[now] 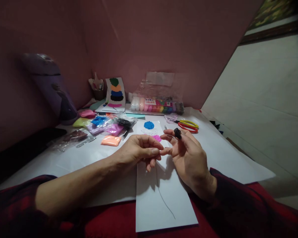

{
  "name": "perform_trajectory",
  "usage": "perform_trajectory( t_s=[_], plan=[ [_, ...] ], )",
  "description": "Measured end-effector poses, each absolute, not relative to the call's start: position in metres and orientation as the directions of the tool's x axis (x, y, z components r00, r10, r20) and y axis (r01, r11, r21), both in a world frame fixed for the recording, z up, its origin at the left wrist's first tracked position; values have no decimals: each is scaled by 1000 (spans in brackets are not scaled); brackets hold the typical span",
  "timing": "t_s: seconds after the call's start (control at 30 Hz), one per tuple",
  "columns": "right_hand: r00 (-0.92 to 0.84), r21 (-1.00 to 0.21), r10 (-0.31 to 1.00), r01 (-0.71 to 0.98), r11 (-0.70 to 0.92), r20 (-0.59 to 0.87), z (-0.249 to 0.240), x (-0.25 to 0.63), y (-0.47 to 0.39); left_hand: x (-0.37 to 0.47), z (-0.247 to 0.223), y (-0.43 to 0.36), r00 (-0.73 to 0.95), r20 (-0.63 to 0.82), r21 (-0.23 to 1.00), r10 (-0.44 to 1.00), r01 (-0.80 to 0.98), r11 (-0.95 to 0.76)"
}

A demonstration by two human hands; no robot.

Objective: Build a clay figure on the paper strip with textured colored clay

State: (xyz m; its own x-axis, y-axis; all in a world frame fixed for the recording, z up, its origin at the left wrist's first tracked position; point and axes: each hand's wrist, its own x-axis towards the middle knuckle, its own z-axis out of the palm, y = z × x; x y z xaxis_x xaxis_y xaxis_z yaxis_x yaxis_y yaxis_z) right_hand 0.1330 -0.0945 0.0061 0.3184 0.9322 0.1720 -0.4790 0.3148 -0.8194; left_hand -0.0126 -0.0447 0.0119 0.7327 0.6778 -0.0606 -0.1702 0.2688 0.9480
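My right hand (190, 155) holds a small lump of black modelling clay (177, 133) between thumb and fingertip, with its other fingers spread. My left hand (141, 150) is closed in a pinch, its fingertips meeting a finger of my right hand; whatever is in the pinch is too small to make out. Both hands are raised over a long white sheet of paper (164, 208). Blue clay (149, 125), a white patch and pink clay (156, 138) are pressed on its far part. A thin dark curved line (161, 195) runs down the near part.
Bagged clay, including an orange packet (111, 141), lies at left. Scissors with yellow and red handles (188, 125) lie at right. Behind stand a card with stacked clay colours (116, 94) and a multicoloured clay pack (156, 105). A purple case (52, 89) leans at far left.
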Motion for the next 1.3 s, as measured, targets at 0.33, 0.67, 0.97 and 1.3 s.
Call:
perform_trajectory(
  t_s=[0.33,0.67,0.97,1.3],
  plan=[
    [251,-851,958,-465,246,139,6,135,-94,-14,11,-43,768,3,970,641,-159,185],
    [177,-849,973,-481,218,149,11,132,-101,-9,6,-52,738,-38,936,674,-211,283],
    [306,-827,941,-483,286,147,6,135,-92,-14,5,-48,709,-29,927,705,-246,285],
    [343,-818,932,-499,287,117,5,135,-91,-12,8,-48,700,2,945,714,-235,228]
  ],
)
